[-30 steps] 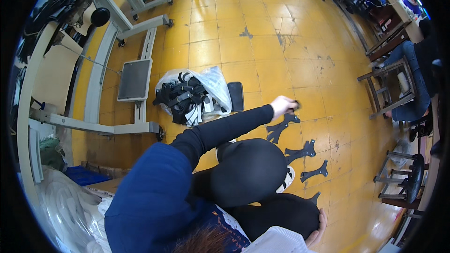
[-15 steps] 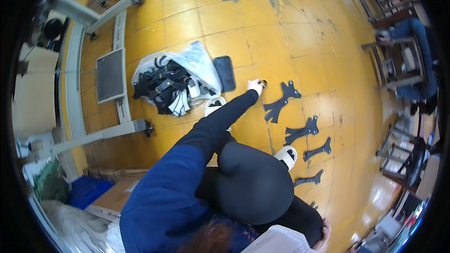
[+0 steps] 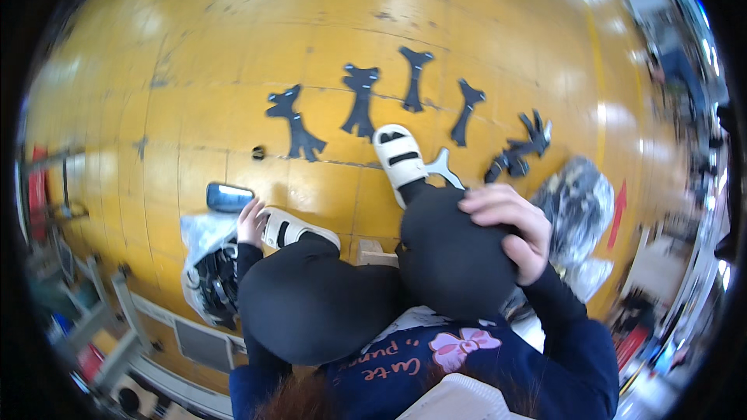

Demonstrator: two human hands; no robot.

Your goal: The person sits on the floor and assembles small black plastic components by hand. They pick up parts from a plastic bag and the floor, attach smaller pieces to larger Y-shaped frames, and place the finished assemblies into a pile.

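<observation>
Yellow tiled floor (image 3: 233,54) filled most of the head view, and on it lay a loose row of flat black cut-out pieces (image 3: 360,99) — long-stemmed shapes with forked ends — spread from left of centre toward the right. The person crouched over them, dark-trousered knees drawn up, white strapped sandals (image 3: 397,157) planted on the tiles just below the row. The left hand (image 3: 250,222) reached down past the left knee to the rim of a clear plastic bag (image 3: 204,253) holding a heap of more black pieces; its fingers looked curled together at the bag's edge, though whether they pinched anything could not be told. Just above that hand lay a dark rectangular phone-like slab (image 3: 229,197) on the floor. The right hand (image 3: 510,229) rested on the right knee, fingers bent and lying close together over the dark cloth, holding nothing. To the right of that knee sat a second crumpled clear plastic bag (image 3: 580,202), and just beside it a small cluster of overlapping black pieces (image 3: 517,152).
</observation>
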